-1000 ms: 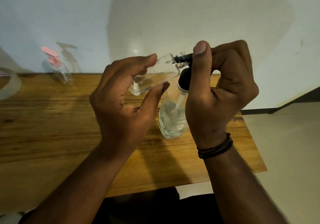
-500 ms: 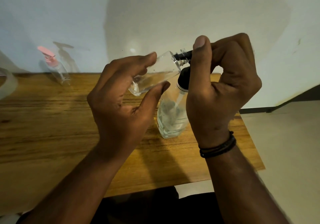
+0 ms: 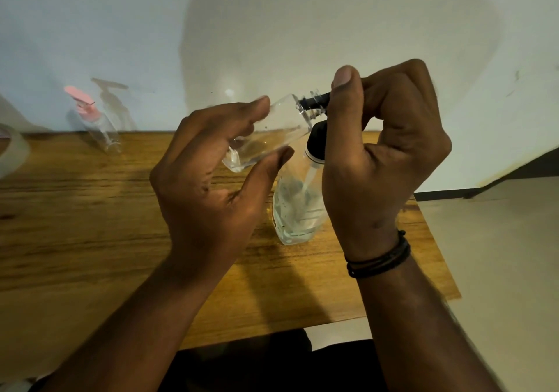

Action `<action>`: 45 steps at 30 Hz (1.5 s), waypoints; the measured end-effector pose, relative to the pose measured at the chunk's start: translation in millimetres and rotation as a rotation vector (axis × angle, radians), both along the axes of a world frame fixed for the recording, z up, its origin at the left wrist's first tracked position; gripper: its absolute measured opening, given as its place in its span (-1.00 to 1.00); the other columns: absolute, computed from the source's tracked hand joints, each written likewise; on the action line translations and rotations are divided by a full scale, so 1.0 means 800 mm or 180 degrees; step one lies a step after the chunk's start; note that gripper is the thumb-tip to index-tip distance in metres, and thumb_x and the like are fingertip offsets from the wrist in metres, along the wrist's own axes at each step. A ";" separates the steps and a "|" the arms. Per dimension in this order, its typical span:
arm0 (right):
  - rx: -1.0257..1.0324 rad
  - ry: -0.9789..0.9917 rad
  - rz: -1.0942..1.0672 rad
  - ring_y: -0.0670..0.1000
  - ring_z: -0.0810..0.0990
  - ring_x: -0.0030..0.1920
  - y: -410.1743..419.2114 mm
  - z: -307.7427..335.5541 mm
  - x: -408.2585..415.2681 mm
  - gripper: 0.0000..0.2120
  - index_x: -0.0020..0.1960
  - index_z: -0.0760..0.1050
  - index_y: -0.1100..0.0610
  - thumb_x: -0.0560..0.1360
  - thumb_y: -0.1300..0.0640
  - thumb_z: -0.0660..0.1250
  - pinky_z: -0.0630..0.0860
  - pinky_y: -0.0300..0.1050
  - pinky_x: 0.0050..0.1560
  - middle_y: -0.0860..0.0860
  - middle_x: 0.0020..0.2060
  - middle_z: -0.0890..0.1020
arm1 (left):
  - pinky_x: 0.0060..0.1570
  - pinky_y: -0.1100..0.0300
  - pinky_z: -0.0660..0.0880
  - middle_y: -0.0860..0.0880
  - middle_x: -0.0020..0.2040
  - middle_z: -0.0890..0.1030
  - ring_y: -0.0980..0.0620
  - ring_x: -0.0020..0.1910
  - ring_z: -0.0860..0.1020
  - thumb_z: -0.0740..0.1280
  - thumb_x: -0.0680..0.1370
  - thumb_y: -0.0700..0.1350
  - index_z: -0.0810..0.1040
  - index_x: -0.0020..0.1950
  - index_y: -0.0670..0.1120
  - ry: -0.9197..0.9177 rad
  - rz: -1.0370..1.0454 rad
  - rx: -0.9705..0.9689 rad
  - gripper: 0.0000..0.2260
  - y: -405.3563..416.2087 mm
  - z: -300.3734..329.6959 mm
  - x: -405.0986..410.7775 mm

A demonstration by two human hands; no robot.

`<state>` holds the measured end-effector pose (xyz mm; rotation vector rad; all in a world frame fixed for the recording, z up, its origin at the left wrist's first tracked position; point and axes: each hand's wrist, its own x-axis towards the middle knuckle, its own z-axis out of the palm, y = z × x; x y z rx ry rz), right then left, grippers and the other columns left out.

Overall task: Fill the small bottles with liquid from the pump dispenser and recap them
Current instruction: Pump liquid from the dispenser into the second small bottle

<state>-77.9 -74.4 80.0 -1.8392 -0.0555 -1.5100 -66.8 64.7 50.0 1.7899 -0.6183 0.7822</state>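
My left hand (image 3: 211, 179) holds a small clear bottle (image 3: 272, 131) between thumb and fingers, tilted with its open neck up and to the right. The black nozzle (image 3: 317, 102) of the pump dispenser (image 3: 298, 210) sits in that neck. My right hand (image 3: 384, 155) is curled around the black pump head, thumb on top. The dispenser is clear, stands on the wooden table (image 3: 90, 225) and holds some clear liquid. A little liquid lies in the small bottle's low end.
A second small clear bottle with a pink pump cap (image 3: 93, 119) stands at the back left by the white wall. A pale round object (image 3: 12, 149) sits at the left edge. The table's right edge (image 3: 435, 240) is just beyond my right wrist.
Both hands and the small bottle stay almost in place. My right hand has risen slightly with the pump head.
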 end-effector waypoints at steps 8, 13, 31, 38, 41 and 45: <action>0.0134 -0.0011 0.0066 -0.10 0.38 -0.31 0.001 -0.006 0.003 -0.70 -0.36 0.48 0.27 0.55 0.39 0.32 0.30 -0.43 -0.15 0.10 -0.39 0.44 | 0.15 0.33 0.52 -0.16 0.14 0.67 0.01 0.12 0.65 0.57 0.54 -0.16 0.63 0.26 -0.28 0.0020 0.0060 0.0024 -0.64 0.001 -0.001 0.001; 0.0046 0.0021 0.0014 -0.06 0.39 -0.32 -0.002 -0.003 0.002 -0.69 -0.36 0.49 0.24 0.56 0.37 0.33 0.29 -0.35 -0.20 0.05 -0.39 0.44 | 0.14 0.35 0.51 -0.14 0.14 0.67 0.03 0.11 0.65 0.57 0.53 -0.16 0.63 0.25 -0.28 -0.0024 0.0042 0.0024 -0.65 0.000 0.001 0.001; 0.0052 0.0049 -0.0024 -0.05 0.39 -0.32 -0.002 -0.002 0.003 -0.70 -0.35 0.49 0.25 0.57 0.36 0.32 0.29 -0.34 -0.21 0.03 -0.38 0.42 | 0.14 0.33 0.54 -0.14 0.14 0.67 0.03 0.09 0.66 0.57 0.53 -0.16 0.62 0.26 -0.31 0.0003 -0.0035 0.0000 -0.63 0.001 0.001 -0.002; 0.0026 0.0001 -0.0029 -0.02 0.40 -0.33 -0.004 -0.001 0.000 -0.68 -0.36 0.49 0.26 0.57 0.36 0.32 0.32 -0.28 -0.23 0.08 -0.42 0.45 | 0.12 0.38 0.51 -0.12 0.14 0.67 0.10 0.10 0.63 0.56 0.55 -0.14 0.61 0.26 -0.30 -0.0015 -0.0072 0.0000 -0.63 0.001 0.002 -0.003; 0.0098 -0.0012 -0.0071 0.05 0.41 -0.35 -0.007 -0.005 0.002 -0.67 -0.38 0.47 0.28 0.57 0.39 0.31 0.34 -0.19 -0.27 0.14 -0.44 0.45 | 0.12 0.34 0.52 -0.14 0.13 0.67 0.04 0.09 0.65 0.57 0.53 -0.17 0.62 0.26 -0.30 0.0056 -0.0134 -0.0040 -0.64 -0.001 0.000 -0.004; 0.0135 0.0021 -0.0056 0.04 0.42 -0.34 -0.007 -0.008 0.000 -0.67 -0.37 0.47 0.29 0.57 0.39 0.31 0.34 -0.22 -0.26 0.16 -0.43 0.47 | 0.11 0.33 0.53 -0.15 0.12 0.68 0.05 0.08 0.66 0.58 0.53 -0.15 0.63 0.25 -0.27 0.0129 -0.0109 -0.0079 -0.64 -0.002 -0.001 -0.005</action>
